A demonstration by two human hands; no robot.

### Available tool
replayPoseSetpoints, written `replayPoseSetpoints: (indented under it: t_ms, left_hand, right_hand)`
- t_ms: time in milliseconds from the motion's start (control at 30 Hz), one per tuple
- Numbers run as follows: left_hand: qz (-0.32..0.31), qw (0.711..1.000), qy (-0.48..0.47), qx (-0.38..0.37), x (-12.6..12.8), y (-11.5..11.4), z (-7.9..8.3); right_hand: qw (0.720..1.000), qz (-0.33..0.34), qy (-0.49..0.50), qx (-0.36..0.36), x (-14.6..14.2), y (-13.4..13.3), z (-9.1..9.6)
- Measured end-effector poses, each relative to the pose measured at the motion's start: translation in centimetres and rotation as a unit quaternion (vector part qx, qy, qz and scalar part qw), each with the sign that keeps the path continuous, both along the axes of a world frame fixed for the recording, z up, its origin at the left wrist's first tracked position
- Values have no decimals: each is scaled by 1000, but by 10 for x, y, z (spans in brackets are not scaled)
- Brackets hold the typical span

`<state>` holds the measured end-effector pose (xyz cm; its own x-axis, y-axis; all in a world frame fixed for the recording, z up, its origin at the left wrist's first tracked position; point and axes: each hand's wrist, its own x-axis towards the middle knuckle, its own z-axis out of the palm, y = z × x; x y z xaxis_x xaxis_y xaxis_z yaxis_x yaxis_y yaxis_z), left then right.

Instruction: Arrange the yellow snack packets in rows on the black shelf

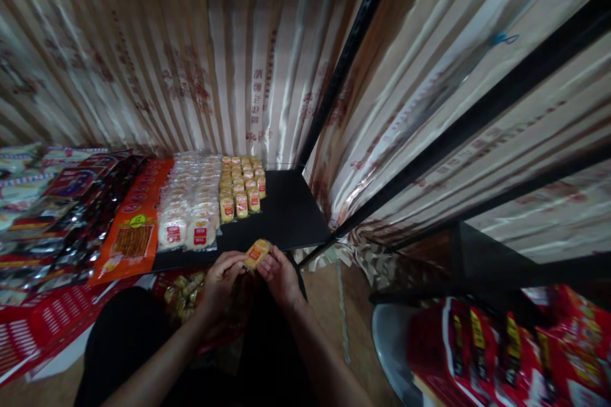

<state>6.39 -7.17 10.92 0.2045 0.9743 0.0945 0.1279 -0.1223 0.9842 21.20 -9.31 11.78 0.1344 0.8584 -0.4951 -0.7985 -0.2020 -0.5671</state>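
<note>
Both my hands hold one small yellow snack packet (257, 253) just in front of the black shelf (286, 213). My left hand (221, 280) pinches its left side and my right hand (281, 275) grips its right side, fingers closed. On the shelf behind stand rows of the same small yellow packets (241, 187), beside rows of clear packs of white cakes with red labels (191, 210). Below my hands a bag of more yellow packets (184, 289) shows dimly.
An orange snack bag (133, 229) and dark red and black packets (67, 203) fill the shelf's left. A red box (28, 331) lies at lower left. Red packets in a metal basin (501, 356) sit at lower right. Striped curtains hang behind; a black frame post (353, 44) rises above the shelf's far right corner.
</note>
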Motion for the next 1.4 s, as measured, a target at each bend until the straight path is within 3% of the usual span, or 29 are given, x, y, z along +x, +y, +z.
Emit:
replayPoseSetpoints:
  t_ms: [300, 467, 733, 900, 1133, 1400]
  left_hand:
    - [-9, 988, 113, 108, 13, -2, 3]
    - [-9, 972, 159, 172, 27, 5, -3]
    - [-32, 939, 253, 230, 65, 38, -9]
    - [-20, 896, 339, 286, 88, 67, -12]
    - [-3, 845, 414, 339, 103, 99, -16]
    - [14, 827, 456, 328, 97, 104, -22]
  right_hand:
    - [985, 31, -142, 93, -6, -1, 3]
    - [969, 40, -228, 90, 1, 9, 6]
    - [960, -41, -272, 54, 36, 63, -12]
    - [946, -70, -311, 64, 56, 103, -16]
    - [928, -42, -358, 89, 76, 152, -19]
    - [890, -18, -444, 104, 73, 180, -37]
